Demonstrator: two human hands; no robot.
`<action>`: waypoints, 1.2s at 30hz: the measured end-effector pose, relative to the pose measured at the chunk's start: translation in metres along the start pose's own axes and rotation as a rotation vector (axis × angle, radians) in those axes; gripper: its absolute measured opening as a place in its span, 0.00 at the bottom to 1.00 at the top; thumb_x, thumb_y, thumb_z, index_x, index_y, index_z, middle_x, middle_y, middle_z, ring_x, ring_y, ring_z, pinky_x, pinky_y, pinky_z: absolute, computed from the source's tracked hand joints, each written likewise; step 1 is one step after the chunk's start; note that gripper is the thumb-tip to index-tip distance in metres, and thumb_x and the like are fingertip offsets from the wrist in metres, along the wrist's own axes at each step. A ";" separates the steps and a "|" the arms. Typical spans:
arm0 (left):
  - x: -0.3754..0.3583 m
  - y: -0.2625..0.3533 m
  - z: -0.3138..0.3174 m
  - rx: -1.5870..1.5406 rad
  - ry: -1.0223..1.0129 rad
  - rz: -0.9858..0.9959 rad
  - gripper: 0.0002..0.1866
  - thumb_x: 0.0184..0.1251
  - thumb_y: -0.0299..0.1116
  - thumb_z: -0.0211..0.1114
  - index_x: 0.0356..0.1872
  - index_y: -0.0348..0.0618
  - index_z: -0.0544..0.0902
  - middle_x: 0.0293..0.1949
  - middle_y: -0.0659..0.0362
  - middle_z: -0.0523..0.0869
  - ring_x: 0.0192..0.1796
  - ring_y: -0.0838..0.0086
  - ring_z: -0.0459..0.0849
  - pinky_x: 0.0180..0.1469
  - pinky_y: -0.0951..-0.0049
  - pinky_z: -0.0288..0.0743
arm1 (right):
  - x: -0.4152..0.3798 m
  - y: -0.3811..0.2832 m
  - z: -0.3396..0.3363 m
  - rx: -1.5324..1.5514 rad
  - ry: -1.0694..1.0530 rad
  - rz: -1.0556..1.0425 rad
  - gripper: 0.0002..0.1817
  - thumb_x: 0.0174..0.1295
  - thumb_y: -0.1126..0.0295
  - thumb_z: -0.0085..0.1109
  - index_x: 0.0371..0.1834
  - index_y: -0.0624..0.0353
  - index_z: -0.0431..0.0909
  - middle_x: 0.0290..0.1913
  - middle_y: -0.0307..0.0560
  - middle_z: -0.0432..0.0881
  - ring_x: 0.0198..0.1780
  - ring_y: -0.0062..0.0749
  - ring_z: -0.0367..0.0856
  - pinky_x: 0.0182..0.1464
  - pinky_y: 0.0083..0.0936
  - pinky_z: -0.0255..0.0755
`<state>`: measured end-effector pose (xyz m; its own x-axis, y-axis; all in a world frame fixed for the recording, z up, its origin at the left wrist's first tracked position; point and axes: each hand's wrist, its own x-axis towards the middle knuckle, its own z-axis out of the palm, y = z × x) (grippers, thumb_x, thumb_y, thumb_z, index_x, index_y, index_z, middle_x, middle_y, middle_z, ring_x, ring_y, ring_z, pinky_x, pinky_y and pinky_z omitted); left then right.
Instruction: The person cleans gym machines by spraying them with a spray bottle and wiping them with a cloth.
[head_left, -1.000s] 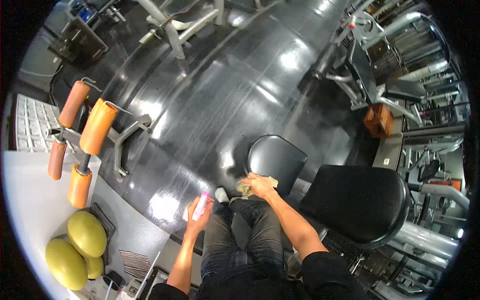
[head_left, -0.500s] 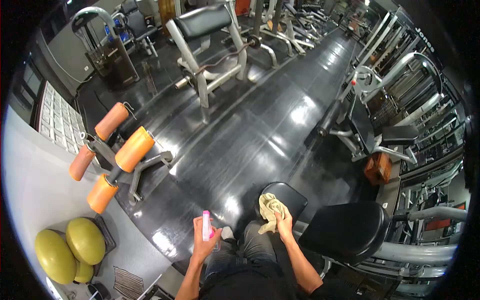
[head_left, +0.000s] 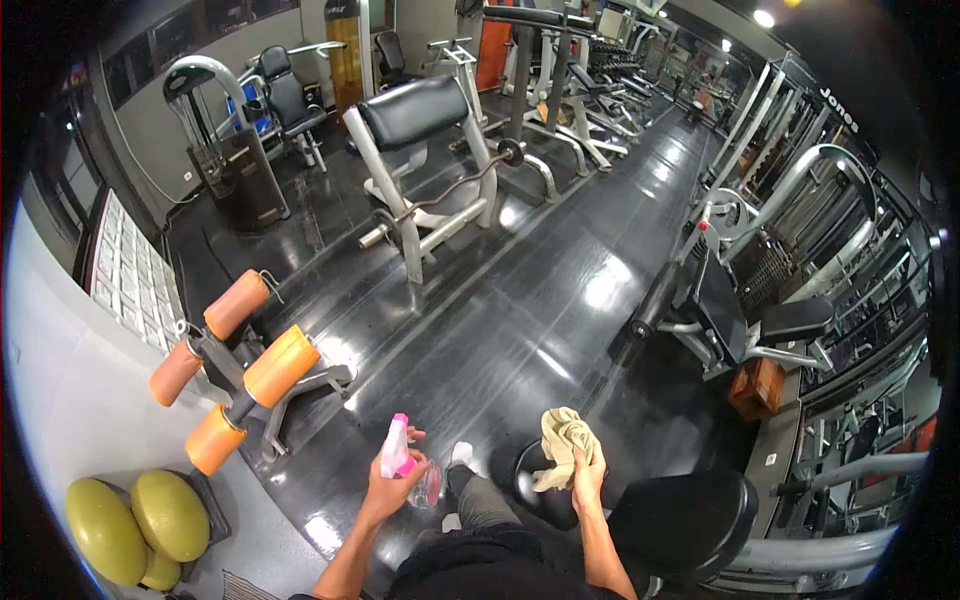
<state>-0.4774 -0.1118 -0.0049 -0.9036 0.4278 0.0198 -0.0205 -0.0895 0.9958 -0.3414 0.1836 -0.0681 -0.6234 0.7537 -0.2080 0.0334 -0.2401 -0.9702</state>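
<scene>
From where I operate, I have my left hand (head_left: 390, 492) in the lower middle of the frame, its fingers curled around the neck of a spray bottle (head_left: 397, 452). The bottle has a white and pink head, pink at its collar, and its clear body tilts away toward the lower right of that hand. My right hand (head_left: 590, 482), further right and well apart from the left, pinches a crumpled beige cloth (head_left: 567, 447) between thumb and fingers. The cloth is bunched into folds at the top, and a loose part hangs to the left of my fingers.

In the view, the cloth overlaps a small black seat (head_left: 530, 488) low in the frame; I cannot tell whether the two touch. A larger black pad (head_left: 690, 525) lies to the right of my right forearm, at the lower right. Between my hands, one foot in a white sock (head_left: 461, 453) shows on the dark, shiny floor (head_left: 480, 350).

Orange foam rollers (head_left: 281, 366) on a metal frame stand at the left, above the green exercise balls (head_left: 170, 516) in the lower left corner. Toward the upper middle, a padded bench (head_left: 415, 112) carries a curved barbell (head_left: 455, 187). A brown box (head_left: 756, 389) sits on the floor at the right.
</scene>
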 end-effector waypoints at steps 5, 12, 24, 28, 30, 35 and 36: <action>0.062 -0.001 0.022 0.001 -0.003 -0.022 0.20 0.58 0.18 0.60 0.53 0.36 0.74 0.48 0.56 0.81 0.37 0.83 0.79 0.42 0.80 0.73 | 0.057 -0.005 0.021 0.103 0.035 -0.037 0.19 0.67 0.78 0.49 0.62 0.65 0.69 0.56 0.46 0.78 0.55 0.29 0.77 0.59 0.25 0.70; 0.168 -0.004 0.075 0.112 -0.088 0.034 0.13 0.60 0.18 0.59 0.46 0.37 0.76 0.26 0.65 0.80 0.24 0.86 0.75 0.26 0.82 0.69 | 0.148 -0.006 0.043 0.183 0.205 -0.063 0.21 0.67 0.77 0.50 0.63 0.63 0.70 0.58 0.46 0.77 0.60 0.31 0.74 0.63 0.26 0.65; 0.312 -0.019 0.151 0.076 -0.228 -0.002 0.07 0.65 0.23 0.62 0.42 0.36 0.79 0.24 0.63 0.81 0.23 0.84 0.78 0.25 0.81 0.71 | 0.258 -0.050 0.032 0.289 0.230 -0.076 0.20 0.69 0.76 0.49 0.65 0.64 0.68 0.61 0.47 0.75 0.62 0.31 0.73 0.64 0.26 0.65; 0.353 -0.021 0.179 0.096 -0.308 0.009 0.06 0.66 0.24 0.62 0.42 0.36 0.79 0.23 0.64 0.81 0.23 0.85 0.77 0.24 0.83 0.70 | 0.285 -0.068 0.030 0.291 0.244 -0.084 0.22 0.71 0.72 0.51 0.67 0.62 0.66 0.63 0.46 0.73 0.64 0.32 0.71 0.66 0.28 0.65; 0.373 -0.027 0.192 0.112 -0.333 0.035 0.06 0.67 0.25 0.63 0.42 0.36 0.79 0.24 0.64 0.81 0.23 0.86 0.77 0.24 0.83 0.70 | 0.301 -0.081 0.028 0.351 0.264 -0.070 0.20 0.71 0.74 0.50 0.65 0.63 0.68 0.62 0.46 0.75 0.63 0.30 0.72 0.66 0.27 0.64; 0.430 -0.036 0.234 0.045 -0.427 -0.052 0.06 0.66 0.24 0.62 0.42 0.37 0.79 0.26 0.64 0.82 0.24 0.85 0.78 0.26 0.83 0.72 | 0.353 -0.096 0.017 0.335 0.358 -0.136 0.27 0.68 0.78 0.52 0.72 0.60 0.61 0.65 0.48 0.71 0.63 0.31 0.72 0.66 0.28 0.65; 0.441 -0.038 0.245 0.048 -0.442 -0.068 0.05 0.66 0.23 0.62 0.42 0.38 0.79 0.26 0.64 0.81 0.24 0.85 0.78 0.26 0.82 0.72 | 0.362 -0.105 0.017 0.334 0.385 -0.117 0.27 0.68 0.77 0.52 0.71 0.61 0.62 0.65 0.48 0.71 0.63 0.30 0.72 0.65 0.27 0.66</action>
<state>-0.7707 0.3004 -0.0123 -0.6313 0.7753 -0.0203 -0.0447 -0.0103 0.9989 -0.5838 0.4715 -0.0392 -0.2733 0.9426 -0.1918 -0.3093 -0.2749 -0.9104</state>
